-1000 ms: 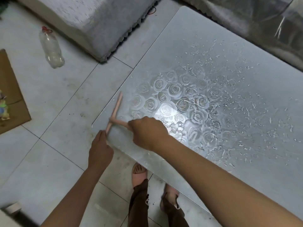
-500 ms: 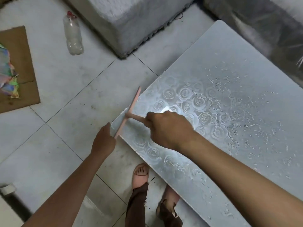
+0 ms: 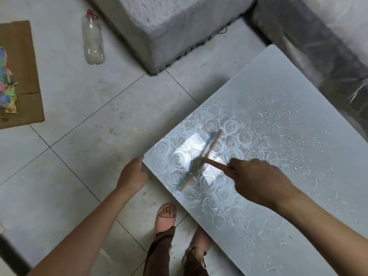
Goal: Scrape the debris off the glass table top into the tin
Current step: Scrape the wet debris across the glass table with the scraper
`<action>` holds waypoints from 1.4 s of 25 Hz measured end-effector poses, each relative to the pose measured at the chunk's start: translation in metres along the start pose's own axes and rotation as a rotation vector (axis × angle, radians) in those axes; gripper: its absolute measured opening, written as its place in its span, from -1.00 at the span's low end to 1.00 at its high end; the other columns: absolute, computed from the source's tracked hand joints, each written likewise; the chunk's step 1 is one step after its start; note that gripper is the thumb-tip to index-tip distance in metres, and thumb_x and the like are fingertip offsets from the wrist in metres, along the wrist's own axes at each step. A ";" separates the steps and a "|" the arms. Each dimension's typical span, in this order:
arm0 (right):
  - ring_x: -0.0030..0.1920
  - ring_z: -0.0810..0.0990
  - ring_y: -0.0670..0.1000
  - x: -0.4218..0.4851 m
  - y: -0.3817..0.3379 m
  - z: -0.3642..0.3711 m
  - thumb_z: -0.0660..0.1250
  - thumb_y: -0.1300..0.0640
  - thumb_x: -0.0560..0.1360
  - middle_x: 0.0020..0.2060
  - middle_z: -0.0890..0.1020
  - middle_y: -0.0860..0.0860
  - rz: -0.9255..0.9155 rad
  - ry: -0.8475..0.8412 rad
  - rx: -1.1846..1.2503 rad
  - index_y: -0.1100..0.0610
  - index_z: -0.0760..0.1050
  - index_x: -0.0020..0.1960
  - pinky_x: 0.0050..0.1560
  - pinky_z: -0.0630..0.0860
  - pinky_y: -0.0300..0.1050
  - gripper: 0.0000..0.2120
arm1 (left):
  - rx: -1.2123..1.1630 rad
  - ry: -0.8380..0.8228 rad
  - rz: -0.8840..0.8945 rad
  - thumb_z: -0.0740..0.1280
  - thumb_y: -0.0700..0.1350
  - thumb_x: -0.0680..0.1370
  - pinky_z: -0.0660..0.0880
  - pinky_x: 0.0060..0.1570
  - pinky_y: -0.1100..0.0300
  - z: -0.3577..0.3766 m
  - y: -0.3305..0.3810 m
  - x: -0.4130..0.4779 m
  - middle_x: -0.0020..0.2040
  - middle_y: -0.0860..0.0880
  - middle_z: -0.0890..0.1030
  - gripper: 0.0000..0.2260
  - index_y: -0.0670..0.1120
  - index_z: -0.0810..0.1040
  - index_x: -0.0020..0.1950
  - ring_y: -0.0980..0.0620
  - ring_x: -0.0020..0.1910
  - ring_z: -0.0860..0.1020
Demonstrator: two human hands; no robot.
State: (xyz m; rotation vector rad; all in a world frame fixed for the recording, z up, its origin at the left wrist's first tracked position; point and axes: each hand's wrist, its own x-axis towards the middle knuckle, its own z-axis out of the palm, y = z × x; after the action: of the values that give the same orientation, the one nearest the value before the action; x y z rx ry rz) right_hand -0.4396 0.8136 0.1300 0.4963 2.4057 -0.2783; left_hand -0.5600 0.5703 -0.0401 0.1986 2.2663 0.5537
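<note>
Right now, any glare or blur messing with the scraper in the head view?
Head view: a bright glare patch washes out the glass table top just left of the scraper. The scraper's blade is motion-blurred, with a dark smeared shadow beside it. The right hand gripping its handle is softer at the edges. The debris further right reads clearly.

Rose-etched glass table top [image 3: 288, 80], white debris flecks [image 3: 282, 116] scattered across it, pink T-shaped scraper [image 3: 211, 148] near its corner

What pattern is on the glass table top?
Rose outlines on the glass table top; head view.
</note>
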 end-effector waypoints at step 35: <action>-0.12 0.57 0.22 -0.059 -0.009 0.061 0.18 0.14 0.51 -0.13 0.59 0.14 -0.020 0.094 0.172 0.01 0.41 0.15 -0.26 0.27 -0.08 -0.78 | 0.197 -0.056 0.259 0.17 -0.19 0.60 0.32 0.31 0.05 0.062 0.035 -0.041 0.36 -0.19 0.42 -0.62 -0.24 0.36 0.41 -0.15 0.37 0.37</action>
State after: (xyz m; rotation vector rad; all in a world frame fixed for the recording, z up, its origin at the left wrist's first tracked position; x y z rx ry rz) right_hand -0.3669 0.7696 0.1223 0.5748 2.4918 -0.4830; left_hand -0.4878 0.6098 -0.0350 0.6049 2.2539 0.4494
